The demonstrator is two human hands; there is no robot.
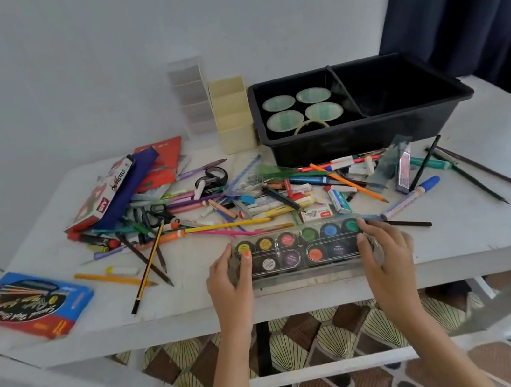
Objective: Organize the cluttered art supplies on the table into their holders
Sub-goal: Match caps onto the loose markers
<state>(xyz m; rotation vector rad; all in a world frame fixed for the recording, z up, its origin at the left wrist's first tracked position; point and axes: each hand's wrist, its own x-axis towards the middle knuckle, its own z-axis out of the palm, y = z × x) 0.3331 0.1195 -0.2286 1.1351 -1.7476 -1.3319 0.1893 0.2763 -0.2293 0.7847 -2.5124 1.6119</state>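
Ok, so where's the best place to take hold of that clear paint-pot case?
By its two short ends, one hand from each side: the paint-pot case lies long, flat and crosswise at the front of the table. The left hand and right hand grip there.

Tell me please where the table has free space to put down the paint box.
Bare table lies at the near right, between the right hand and the black pencils. A smaller patch lies near left, between the blue box and the left hand. The middle, behind the paint box, is crowded.
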